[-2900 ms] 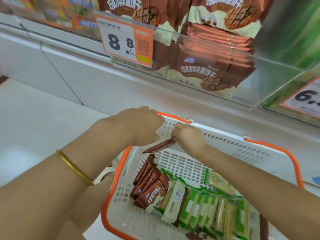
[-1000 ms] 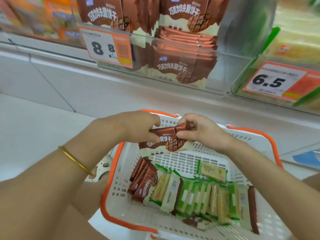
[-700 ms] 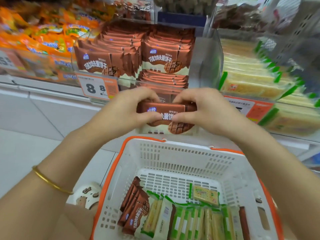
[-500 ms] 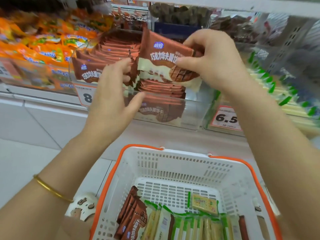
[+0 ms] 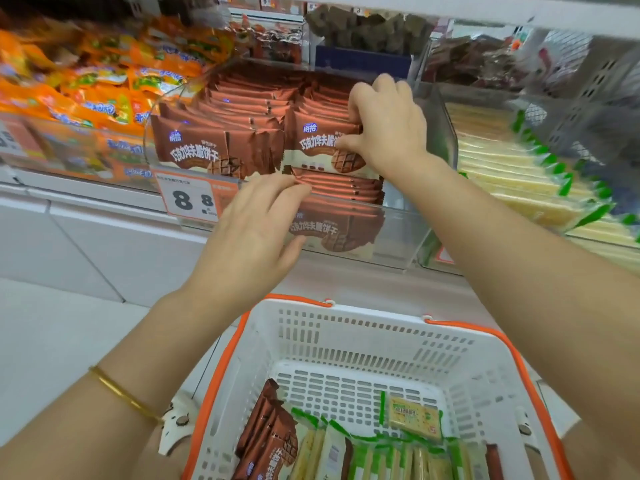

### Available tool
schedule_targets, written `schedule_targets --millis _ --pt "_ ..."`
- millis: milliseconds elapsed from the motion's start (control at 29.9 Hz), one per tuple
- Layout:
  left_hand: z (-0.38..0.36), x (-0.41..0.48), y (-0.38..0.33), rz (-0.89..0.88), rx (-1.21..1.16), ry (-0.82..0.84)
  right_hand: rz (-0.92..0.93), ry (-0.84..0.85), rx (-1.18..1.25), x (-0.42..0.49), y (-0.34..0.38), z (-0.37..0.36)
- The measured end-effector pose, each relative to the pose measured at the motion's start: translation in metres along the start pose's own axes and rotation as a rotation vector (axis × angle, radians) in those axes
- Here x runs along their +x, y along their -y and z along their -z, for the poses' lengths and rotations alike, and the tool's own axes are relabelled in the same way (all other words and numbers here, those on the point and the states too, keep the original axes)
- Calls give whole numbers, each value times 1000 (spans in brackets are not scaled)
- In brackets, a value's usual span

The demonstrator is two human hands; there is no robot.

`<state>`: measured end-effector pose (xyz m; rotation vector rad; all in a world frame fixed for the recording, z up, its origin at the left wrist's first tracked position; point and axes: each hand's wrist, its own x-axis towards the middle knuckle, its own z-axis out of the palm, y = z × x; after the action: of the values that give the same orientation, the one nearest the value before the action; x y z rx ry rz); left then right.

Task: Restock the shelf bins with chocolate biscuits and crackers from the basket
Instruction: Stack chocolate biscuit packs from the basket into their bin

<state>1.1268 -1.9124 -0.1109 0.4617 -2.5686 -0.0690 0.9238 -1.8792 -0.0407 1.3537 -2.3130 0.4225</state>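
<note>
Risk here: the upright chocolate biscuit pack [image 5: 322,147] could topple forward over the clear bin's [image 5: 398,233] low front if let go unseated. The right hand [image 5: 388,126] reaches in from above, fingers pinching the pack's right edge. The left hand [image 5: 252,223] sits lower, fingers loosely spread, touching the stacked packs [image 5: 339,188]. The basket [image 5: 346,327] sits below.

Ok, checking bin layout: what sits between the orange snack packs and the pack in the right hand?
Head view: a row of upright chocolate biscuit packs, left of the pack the right hand grips, right of the orange snack packs.
</note>
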Motion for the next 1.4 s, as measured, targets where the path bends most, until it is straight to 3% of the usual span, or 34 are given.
schedule_targets --millis 134,301,368,434,468,535,635,702,869,969,1036,1170,1237,1303,1404 --pt "1 -4 -5 -36 -10 -60 -19 27 54 -4 -4 9" --pt "-6 -23 -22 -154 7 -50 25 -110 59 -36 -6 24" --pt "-7 -33 -27 -172 28 79 67 -242 197 -65 -7 30" --pt "-9 -49 -31 -132 21 344 61 -322 421 -112 -7 19" --pt "-11 -57 -30 -104 36 525 34 -277 500 -138 -7 3" --pt "-23 -75 -27 -120 133 840 -53 95 589 -201 -3 -51" --pt "-40 -97 -29 -118 133 1057 -28 967 492 -295 4 -134" --pt "-49 -104 -30 -117 111 1118 150 1236 360 -341 8 -166" --pt "-61 -104 -30 -143 110 1164 615 1162 15 -369 20 -185" --pt "-63 -99 -30 -139 120 1162 737 1067 -104 -369 29 -191" --pt "-64 -98 -30 -126 109 1154 763 1110 -117 -372 32 -201" --pt "-65 -93 -30 -123 88 1129 539 1245 156 -363 17 -198" --pt "-65 -89 -32 -115 82 1141 527 1190 264 -350 -4 -183" --pt "-67 -81 -34 -90 55 1130 379 1131 426 -333 -23 -163" --pt "-69 -64 -38 9 -80 1087 182 888 709 -297 -36 -126"
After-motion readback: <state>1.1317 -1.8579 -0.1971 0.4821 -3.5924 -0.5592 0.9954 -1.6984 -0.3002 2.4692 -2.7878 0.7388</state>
